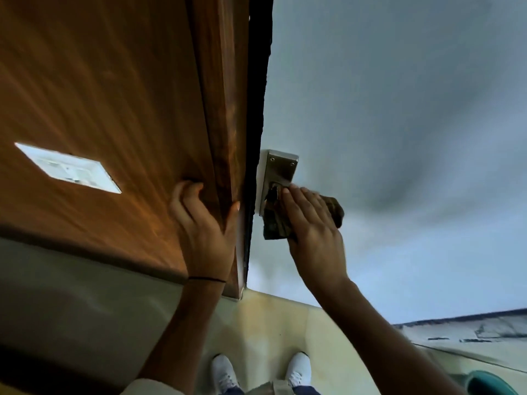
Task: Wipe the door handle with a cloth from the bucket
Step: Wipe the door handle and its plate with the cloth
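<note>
At door edge | left hand (204, 232) grips wooden frame (222, 109) | right hand (310, 220), fingers straight, presses cloth (274, 227) on door handle (278, 166)

Brown wood-grain door frame (114, 95), grey door (399, 109), silver handle plate (281, 166), dark mottled cloth (275, 223), white shoes (299, 369), teal bucket (490, 383).

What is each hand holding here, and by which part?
Left hand grips the brown wooden frame by its edge; right hand presses a dark crumpled cloth onto the silver metal door handle.
</note>
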### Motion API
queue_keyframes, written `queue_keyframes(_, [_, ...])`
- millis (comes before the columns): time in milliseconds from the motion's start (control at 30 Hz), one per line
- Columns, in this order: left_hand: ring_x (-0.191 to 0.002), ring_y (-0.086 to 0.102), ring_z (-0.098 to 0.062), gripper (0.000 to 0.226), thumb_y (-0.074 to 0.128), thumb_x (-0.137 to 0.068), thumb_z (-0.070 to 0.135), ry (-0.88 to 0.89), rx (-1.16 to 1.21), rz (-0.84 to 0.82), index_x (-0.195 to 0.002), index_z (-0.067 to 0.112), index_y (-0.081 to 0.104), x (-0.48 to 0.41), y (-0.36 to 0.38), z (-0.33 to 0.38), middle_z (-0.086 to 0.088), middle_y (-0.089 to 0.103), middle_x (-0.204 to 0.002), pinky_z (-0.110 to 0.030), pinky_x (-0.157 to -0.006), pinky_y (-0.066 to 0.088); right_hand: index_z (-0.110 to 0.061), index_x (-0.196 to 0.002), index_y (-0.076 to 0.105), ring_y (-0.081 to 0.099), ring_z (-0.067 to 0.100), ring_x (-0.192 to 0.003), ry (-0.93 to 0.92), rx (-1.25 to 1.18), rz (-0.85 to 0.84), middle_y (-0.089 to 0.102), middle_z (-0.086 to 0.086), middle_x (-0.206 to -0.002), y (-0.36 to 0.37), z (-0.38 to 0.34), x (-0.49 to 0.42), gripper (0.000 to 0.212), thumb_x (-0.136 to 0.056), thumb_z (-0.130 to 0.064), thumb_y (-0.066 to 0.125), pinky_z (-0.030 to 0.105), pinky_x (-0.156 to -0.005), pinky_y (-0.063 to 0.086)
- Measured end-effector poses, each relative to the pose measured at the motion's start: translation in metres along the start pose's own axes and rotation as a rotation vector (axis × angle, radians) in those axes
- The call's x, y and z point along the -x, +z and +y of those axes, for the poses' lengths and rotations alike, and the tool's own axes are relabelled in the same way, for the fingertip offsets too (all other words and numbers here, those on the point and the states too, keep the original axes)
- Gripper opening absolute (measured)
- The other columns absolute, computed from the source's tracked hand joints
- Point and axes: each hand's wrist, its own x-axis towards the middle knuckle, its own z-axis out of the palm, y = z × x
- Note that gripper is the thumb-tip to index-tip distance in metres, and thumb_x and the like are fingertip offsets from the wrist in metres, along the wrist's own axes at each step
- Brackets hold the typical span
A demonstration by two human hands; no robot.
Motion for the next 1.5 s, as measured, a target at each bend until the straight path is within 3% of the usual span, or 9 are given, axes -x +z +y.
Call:
queue_keyframes(133, [-0.149,0.029,-0.041,0.082,0.07,-0.093,0.036,0.12,-0.045,-0.004,-0.151,-0.005,0.03,-0.005,0.004,-0.005,-0.03,0.025,-0.158,-0.053,-0.117,0.036,-0.005,-0.14,0.057,0.05,0.03,-0.137,0.011,0.007,-0.02,0.056,0.014,-0.145,-0.016,0.023,0.022,0.065,-0.079,0.009,0.075,0.049,-0.108,0.048])
queue_keyframes(267, [-0.152,0.013,-0.046,0.082,0.058,-0.1,0.037,0.161,-0.109,-0.067,-0.155,-0.005,0.013,-0.004,0.012,-0.006,-0.034,0.012,-0.162,-0.059,-0.118,0.028,-0.004,-0.138,0.059,0.054,0.034,-0.133,0.053,0.002,-0.01,0.059,0.016,-0.142,-0.007,0.013,0.009,0.061,-0.08,0.008,0.074,0.048,-0.108,0.047])
queue_keyframes(433, [-0.151,0.009,-0.051,0.08,0.056,-0.102,0.032,0.175,-0.096,-0.074,-0.153,-0.009,0.011,-0.004,0.019,-0.009,-0.039,0.01,-0.159,-0.058,-0.123,0.019,-0.005,-0.14,0.057,0.053,0.034,-0.135,-0.025,-0.017,-0.056,0.057,0.017,-0.144,0.011,-0.019,-0.012,0.053,-0.088,0.002,0.063,0.049,-0.112,0.043])
queue_keyframes(700, [-0.152,0.004,-0.05,0.082,0.062,-0.099,0.024,0.142,-0.001,-0.078,-0.154,-0.007,0.009,-0.006,0.022,-0.01,-0.037,0.006,-0.161,-0.057,-0.124,0.015,-0.005,-0.138,0.059,0.054,0.034,-0.133,0.018,-0.002,-0.041,0.059,0.016,-0.141,-0.016,0.021,0.016,0.063,-0.079,0.011,0.074,0.049,-0.109,0.046])
queue_keyframes(900, [-0.152,0.002,-0.048,0.083,0.062,-0.099,0.022,0.135,0.022,-0.075,-0.155,-0.006,0.008,-0.005,0.022,-0.008,-0.035,0.003,-0.162,-0.058,-0.124,0.015,-0.004,-0.136,0.06,0.058,0.036,-0.129,-0.043,-0.041,-0.095,0.061,0.018,-0.138,0.003,-0.012,-0.017,0.05,-0.091,-0.006,0.039,0.048,-0.11,0.045])
queue_keyframes(1067, [-0.152,0.003,-0.049,0.084,0.065,-0.097,0.019,0.132,0.031,-0.064,-0.154,-0.008,0.01,-0.006,0.021,-0.008,-0.036,0.004,-0.161,-0.055,-0.125,0.014,-0.006,-0.139,0.058,0.054,0.033,-0.134,0.002,-0.049,-0.059,0.059,0.014,-0.142,-0.02,0.031,0.017,0.066,-0.077,0.015,0.069,0.049,-0.107,0.048])
queue_keyframes(1200, [-0.152,0.002,-0.05,0.083,0.064,-0.097,0.017,0.119,0.035,-0.057,-0.153,-0.01,0.009,-0.004,0.024,-0.003,-0.038,0.003,-0.16,-0.054,-0.126,0.011,-0.005,-0.14,0.056,0.053,0.036,-0.134,0.041,-0.037,-0.073,0.057,0.016,-0.143,-0.01,0.019,0.01,0.063,-0.081,0.012,0.067,0.052,-0.108,0.047])
queue_keyframes(1333, [-0.152,0.003,-0.05,0.08,0.06,-0.099,0.021,0.127,0.019,-0.051,-0.153,-0.01,0.009,-0.003,0.024,-0.003,-0.038,0.004,-0.16,-0.051,-0.127,0.011,-0.004,-0.139,0.057,0.054,0.036,-0.133,-0.03,-0.061,-0.085,0.059,0.018,-0.142,0.003,-0.008,-0.011,0.051,-0.091,-0.004,0.04,0.05,-0.111,0.044])
queue_keyframes(1500, [-0.152,0.003,-0.049,0.083,0.064,-0.097,0.019,0.126,0.02,-0.056,-0.153,-0.01,0.01,-0.004,0.023,-0.004,-0.037,0.003,-0.161,-0.05,-0.127,0.011,-0.007,-0.139,0.058,0.054,0.032,-0.134,0.014,-0.092,-0.055,0.059,0.013,-0.142,-0.015,0.032,0.016,0.067,-0.077,0.015,0.067,0.047,-0.109,0.047])
